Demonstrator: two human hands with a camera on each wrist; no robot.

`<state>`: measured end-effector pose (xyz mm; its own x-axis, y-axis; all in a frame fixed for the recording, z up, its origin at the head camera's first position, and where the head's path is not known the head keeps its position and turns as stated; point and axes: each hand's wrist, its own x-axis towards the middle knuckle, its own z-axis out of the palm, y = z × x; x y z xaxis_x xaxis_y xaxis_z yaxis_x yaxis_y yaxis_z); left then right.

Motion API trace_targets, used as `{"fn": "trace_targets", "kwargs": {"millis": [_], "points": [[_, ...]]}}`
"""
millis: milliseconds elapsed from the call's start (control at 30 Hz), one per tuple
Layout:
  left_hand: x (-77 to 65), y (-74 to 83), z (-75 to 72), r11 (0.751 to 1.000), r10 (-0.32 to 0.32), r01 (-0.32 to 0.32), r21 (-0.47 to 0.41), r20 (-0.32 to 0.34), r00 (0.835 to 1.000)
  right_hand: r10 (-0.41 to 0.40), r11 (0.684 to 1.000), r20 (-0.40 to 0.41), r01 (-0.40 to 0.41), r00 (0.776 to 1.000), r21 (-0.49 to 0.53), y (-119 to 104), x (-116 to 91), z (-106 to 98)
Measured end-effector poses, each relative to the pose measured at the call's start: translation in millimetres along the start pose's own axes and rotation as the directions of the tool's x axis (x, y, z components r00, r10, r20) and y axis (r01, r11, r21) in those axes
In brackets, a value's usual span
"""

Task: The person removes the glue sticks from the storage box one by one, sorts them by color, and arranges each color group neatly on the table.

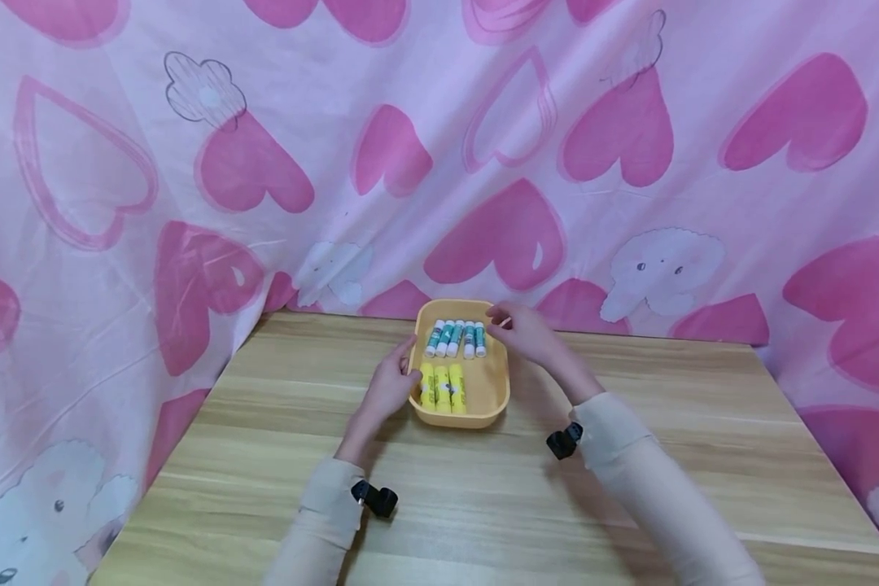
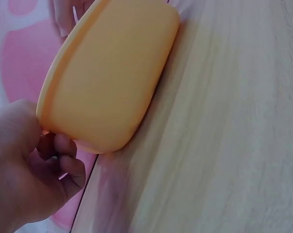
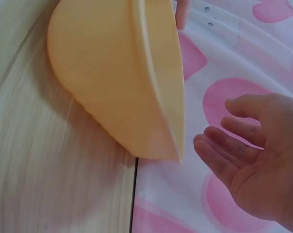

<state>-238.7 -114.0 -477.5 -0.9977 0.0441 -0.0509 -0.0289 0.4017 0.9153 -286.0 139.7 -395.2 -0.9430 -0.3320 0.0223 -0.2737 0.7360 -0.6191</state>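
Note:
A shallow yellow-orange plastic tray (image 1: 487,391) sits near the table's back edge. Across its far half lie several teal-and-white tubes (image 1: 455,338) that look like glue sticks, side by side. Three yellow tubes (image 1: 443,388) of similar shape line up in the near left part. My left hand (image 1: 390,381) holds the tray's left side, its thumb over the rim and the other fingers curled outside, as the left wrist view shows. By the far right rim is my right hand (image 1: 523,332), fingers loosely bent. The right wrist view shows this hand (image 3: 253,155) apart from the tray with nothing in it.
The wood-grain table (image 1: 630,456) extends on both sides of the tray. Right behind its back edge hangs a pink curtain (image 1: 322,163) printed with hearts. Each wrist wears a small black camera, one on the left (image 1: 377,499) and one on the right (image 1: 564,440).

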Motion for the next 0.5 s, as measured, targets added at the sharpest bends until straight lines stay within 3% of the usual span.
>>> {"fn": "trace_targets", "kwargs": {"millis": [500], "points": [[0.2, 4.0, 1.6, 0.997, -0.022, 0.022, -0.078, 0.003, 1.0, 0.119, 0.993, 0.055, -0.119, 0.991, 0.009, -20.6, 24.0, 11.7]]}}
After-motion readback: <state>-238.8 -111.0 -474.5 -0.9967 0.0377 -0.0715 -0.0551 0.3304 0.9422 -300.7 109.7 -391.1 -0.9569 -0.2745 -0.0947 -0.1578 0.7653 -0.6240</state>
